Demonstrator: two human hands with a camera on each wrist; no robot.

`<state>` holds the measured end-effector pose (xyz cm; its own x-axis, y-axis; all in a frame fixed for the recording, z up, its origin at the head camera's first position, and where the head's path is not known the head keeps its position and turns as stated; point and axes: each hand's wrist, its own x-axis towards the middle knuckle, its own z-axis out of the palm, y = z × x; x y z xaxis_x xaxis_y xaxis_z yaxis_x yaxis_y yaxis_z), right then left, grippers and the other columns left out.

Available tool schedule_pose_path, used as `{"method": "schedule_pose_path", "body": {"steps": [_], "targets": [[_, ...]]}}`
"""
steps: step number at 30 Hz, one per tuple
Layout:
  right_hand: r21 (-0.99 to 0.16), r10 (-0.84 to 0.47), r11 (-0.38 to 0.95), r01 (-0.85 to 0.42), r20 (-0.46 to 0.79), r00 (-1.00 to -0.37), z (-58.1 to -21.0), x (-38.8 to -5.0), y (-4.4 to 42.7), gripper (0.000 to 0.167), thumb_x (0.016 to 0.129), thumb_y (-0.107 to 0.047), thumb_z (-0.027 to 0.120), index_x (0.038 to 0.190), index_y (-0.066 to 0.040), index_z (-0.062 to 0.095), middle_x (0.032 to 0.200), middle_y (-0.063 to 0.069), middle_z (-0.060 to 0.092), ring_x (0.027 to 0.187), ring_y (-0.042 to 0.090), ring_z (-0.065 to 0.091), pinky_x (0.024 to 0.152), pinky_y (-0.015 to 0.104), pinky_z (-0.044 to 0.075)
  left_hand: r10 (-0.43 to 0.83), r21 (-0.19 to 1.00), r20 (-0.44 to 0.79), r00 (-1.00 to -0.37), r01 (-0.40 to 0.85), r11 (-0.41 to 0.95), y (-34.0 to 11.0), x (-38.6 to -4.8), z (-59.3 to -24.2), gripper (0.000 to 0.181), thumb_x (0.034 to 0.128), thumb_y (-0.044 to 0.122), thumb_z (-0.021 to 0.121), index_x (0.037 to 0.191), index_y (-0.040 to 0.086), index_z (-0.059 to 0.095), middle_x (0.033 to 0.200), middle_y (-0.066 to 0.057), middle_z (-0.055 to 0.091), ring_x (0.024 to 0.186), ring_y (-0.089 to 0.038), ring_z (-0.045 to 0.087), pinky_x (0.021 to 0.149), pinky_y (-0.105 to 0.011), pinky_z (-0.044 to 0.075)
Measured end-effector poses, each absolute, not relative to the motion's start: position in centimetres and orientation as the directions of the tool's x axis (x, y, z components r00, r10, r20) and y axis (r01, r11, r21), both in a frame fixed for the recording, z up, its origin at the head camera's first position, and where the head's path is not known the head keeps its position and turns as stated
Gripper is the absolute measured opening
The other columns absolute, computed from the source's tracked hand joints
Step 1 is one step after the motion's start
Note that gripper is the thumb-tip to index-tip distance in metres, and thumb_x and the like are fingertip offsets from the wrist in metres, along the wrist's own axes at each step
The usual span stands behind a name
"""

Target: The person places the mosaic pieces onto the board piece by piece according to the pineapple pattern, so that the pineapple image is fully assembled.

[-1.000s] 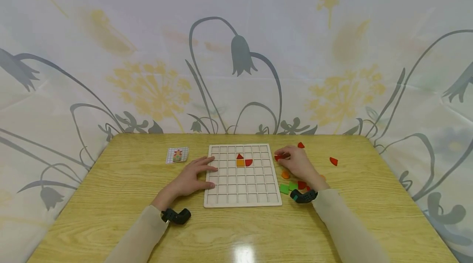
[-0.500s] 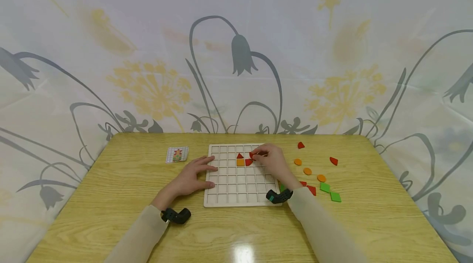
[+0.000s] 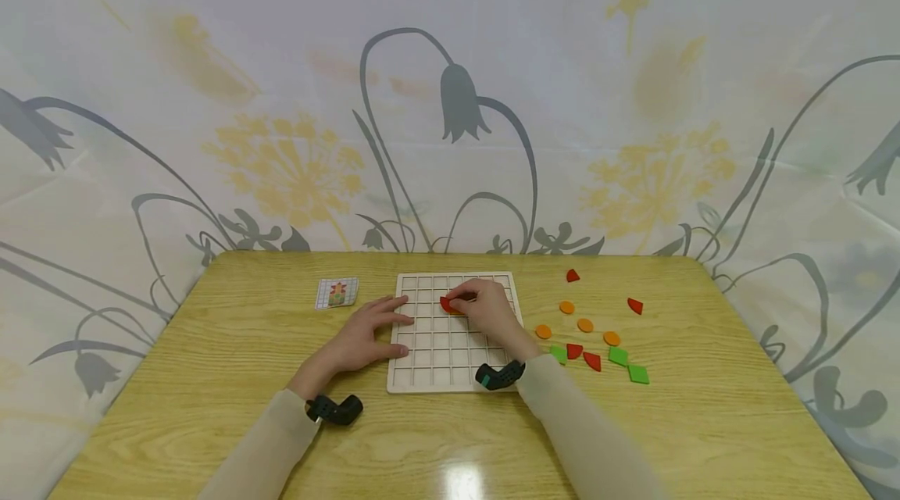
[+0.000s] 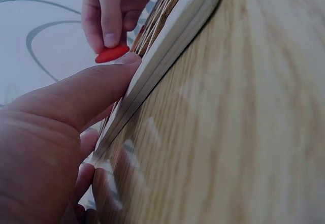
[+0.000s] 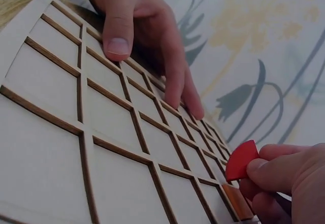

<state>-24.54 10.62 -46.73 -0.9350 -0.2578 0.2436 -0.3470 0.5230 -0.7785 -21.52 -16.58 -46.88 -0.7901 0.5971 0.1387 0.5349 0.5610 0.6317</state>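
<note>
Red quarter-circle piece point(image 5: 241, 160), pinched in the right grip point(image 3: 487, 308), and it's over the white gridded board point(image 3: 424, 375), near the orange piece point(image 5: 236, 202); left grip point(image 3: 364, 334), spread apart, rests on the board's left edge!

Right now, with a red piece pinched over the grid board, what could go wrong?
The red piece, pinched by the right hand and not yet seated, might catch on the raised grid lines or land turned the wrong way.
The right hand is close to the orange square and could nudge it loose.
The left hand touches the edge of the grid board, so a push there might shift it during placing.
</note>
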Motion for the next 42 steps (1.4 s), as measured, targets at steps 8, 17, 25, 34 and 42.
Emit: {"method": "schedule_pose_path", "body": {"steps": [8,17,25,34,42], "targets": [[-0.809,-0.245,0.481,-0.338,0.247,-0.938,-47.5,-24.4,9.7,0.011,0.09,-0.005,0.074,0.095,-0.013,0.079,0.097,0.0,0.072,0.086,0.015,0.067,0.077,0.034,0.056,0.597,0.629,0.139,-0.79,0.536,0.563,-16.6,-21.6,-46.9,0.046,0.0893,0.033,0.076,0.13,0.012,0.068,0.157,-0.011,0.038,0.145,-0.041,0.026,0.111,-0.066,0.023],[-0.809,-0.233,0.482,-0.337,0.252,-0.939,-47.8,-24.2,9.6,0.012,0.091,-0.006,0.073,0.097,-0.014,0.079,0.098,0.0,0.071,0.085,0.015,0.065,0.076,0.033,0.054,0.597,0.628,0.149,-0.788,0.542,0.558,-16.6,-21.6,-47.0,0.046,0.0894,0.032,0.076,0.129,0.011,0.068,0.157,-0.011,0.038,0.145,-0.041,0.026,0.111,-0.066,0.024],[-0.775,-0.251,0.527,-0.348,0.25,-0.935,-47.8,-24.3,9.6,0.009,0.091,-0.007,0.073,0.095,-0.012,0.079,0.099,0.0,0.07,0.086,0.016,0.064,0.076,0.031,0.053,0.59,0.631,0.149,-0.794,0.536,0.561,-16.6,-21.6,-47.2,0.047,0.0891,0.034,0.076,0.13,0.013,0.068,0.157,-0.01,0.038,0.145,-0.041,0.026,0.111,-0.066,0.024],[-0.757,-0.245,0.559,-0.34,0.24,-0.939,-48.0,-24.5,9.4,0.009,0.09,-0.007,0.074,0.092,-0.014,0.08,0.098,-0.003,0.069,0.084,0.014,0.062,0.075,0.031,0.053,0.593,0.614,0.161,-0.789,0.55,0.565,-16.8,-21.7,-47.6,0.046,0.0896,0.034,0.075,0.13,0.014,0.068,0.157,-0.01,0.038,0.145,-0.041,0.026,0.11,-0.066,0.024],[-0.891,-0.186,0.379,-0.25,0.191,-0.964,-47.6,-24.6,10.4,0.013,0.094,-0.007,0.069,0.104,-0.008,0.078,0.097,0.002,0.07,0.08,0.016,0.062,0.069,0.029,0.051,0.593,0.624,0.149,-0.792,0.54,0.565,-16.7,-21.6,-47.4,0.046,0.0899,0.034,0.075,0.13,0.014,0.067,0.158,-0.01,0.037,0.145,-0.04,0.025,0.111,-0.066,0.023]]}}
